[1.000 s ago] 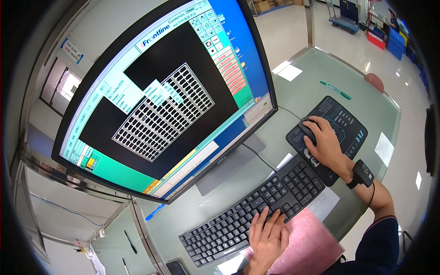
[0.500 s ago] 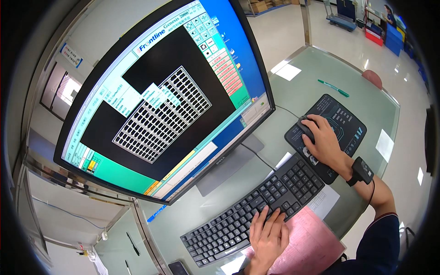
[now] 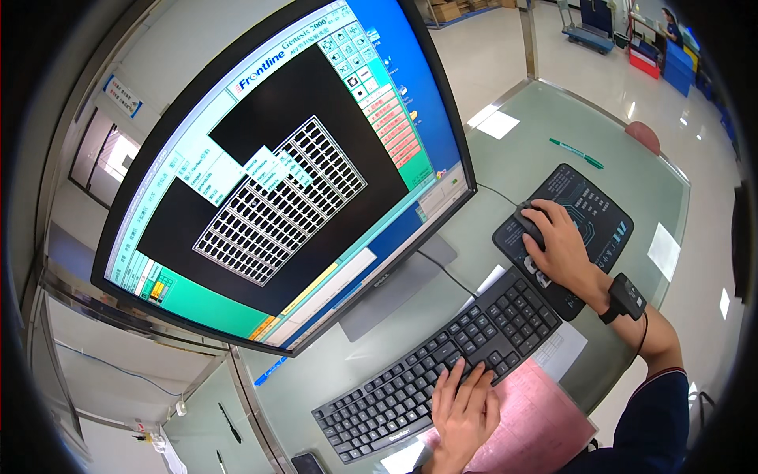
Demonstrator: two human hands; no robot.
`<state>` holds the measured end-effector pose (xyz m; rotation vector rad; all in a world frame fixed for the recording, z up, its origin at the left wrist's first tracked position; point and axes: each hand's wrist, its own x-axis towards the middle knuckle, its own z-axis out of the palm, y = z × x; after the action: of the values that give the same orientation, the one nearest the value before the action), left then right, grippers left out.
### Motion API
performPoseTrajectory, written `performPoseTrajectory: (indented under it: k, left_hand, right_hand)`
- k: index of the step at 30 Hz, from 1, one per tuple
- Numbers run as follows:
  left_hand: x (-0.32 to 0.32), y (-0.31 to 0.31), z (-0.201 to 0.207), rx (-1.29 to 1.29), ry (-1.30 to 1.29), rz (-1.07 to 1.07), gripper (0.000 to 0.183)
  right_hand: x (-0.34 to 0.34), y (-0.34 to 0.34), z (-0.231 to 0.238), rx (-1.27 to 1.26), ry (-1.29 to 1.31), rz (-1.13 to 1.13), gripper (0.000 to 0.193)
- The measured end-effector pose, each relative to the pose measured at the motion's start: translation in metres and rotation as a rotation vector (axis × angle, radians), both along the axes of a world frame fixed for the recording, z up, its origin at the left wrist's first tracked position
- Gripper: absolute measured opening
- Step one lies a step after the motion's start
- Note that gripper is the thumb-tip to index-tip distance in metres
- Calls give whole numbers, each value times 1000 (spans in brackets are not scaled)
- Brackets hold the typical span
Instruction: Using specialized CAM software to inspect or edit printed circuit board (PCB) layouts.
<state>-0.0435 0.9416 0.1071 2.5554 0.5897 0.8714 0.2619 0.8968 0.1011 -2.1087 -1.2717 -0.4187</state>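
Observation:
My right hand (image 3: 562, 249) is curved over a black computer mouse (image 3: 529, 227), which sits on a dark patterned mouse pad (image 3: 606, 207). A black device (image 3: 627, 295) with a cable is strapped to my right wrist. My left hand (image 3: 466, 411) lies with outstretched fingers on the lower edge of a black keyboard (image 3: 395, 395), fingertips touching its keys near the right-hand part. Beyond the keyboard, a large monitor (image 3: 332, 229) shows a grid of small white-outlined cells on black, with a small pop-up menu over it.
A pink sheet (image 3: 545, 419) and a white sheet (image 3: 564, 349) lie near the keyboard. A green pen (image 3: 576, 153) rests on the glass-topped table (image 3: 529, 134). At the lower left are a phone (image 3: 306, 464) and a blue pen (image 3: 271, 371). Far back, a person (image 3: 673, 30) is near blue bins.

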Motion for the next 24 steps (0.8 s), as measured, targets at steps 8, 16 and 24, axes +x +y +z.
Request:
performPoseTrajectory:
  k: [8,16,24]
  left_hand:
    - [2,-1,0,38,-20,7,24]
    - [3,-1,-2,56,-54,-14,24]
    - [1,0,-12,93,-90,6,24]
  right_hand:
    - [1,0,2,9,-10,29,41]
    - [0,-5,0,27,22,55,41]
    - [-1,0,0,11,44,85,40]
